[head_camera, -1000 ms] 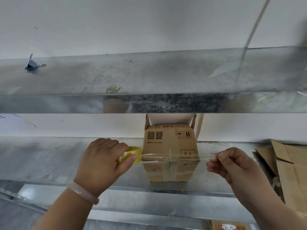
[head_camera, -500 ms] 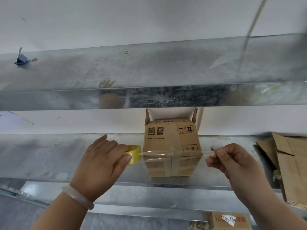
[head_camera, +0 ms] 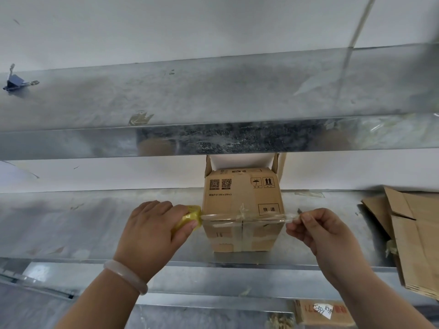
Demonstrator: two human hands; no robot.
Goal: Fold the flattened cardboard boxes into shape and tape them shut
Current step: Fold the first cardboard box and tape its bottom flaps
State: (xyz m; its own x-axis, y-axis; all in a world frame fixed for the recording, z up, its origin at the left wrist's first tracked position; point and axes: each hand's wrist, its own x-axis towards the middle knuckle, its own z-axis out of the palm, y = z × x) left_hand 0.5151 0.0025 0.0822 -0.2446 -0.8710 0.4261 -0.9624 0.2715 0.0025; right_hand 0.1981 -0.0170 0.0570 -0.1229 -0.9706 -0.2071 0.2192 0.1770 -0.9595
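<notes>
The cardboard box lay on its side on the lower metal shelf, near the front edge, with its closed end facing the person and the far flaps open toward the wall. 1 strip of clear tape ran taut across the top edge of the near face, crossing the centre seam.

Judged empty, the box would be light and apt to slide on the smooth metal. Its corrugated walls looked stiff at the corners but likely to dent mid-panel. It should be steadied at a corner or edge. The tape appeared thin and prone to wrinkle or stick to itself.

The left hand gripped the yellow tape roll, fingers curled over it and thumb beneath, just beside the box's left edge. The right hand pinched the tape's free end between thumb and fingertips, just beside the right edge. Neither hand touched the box itself.

Flattened cardboard boxes were stacked at the right. A binder clip sat on the upper shelf.
</notes>
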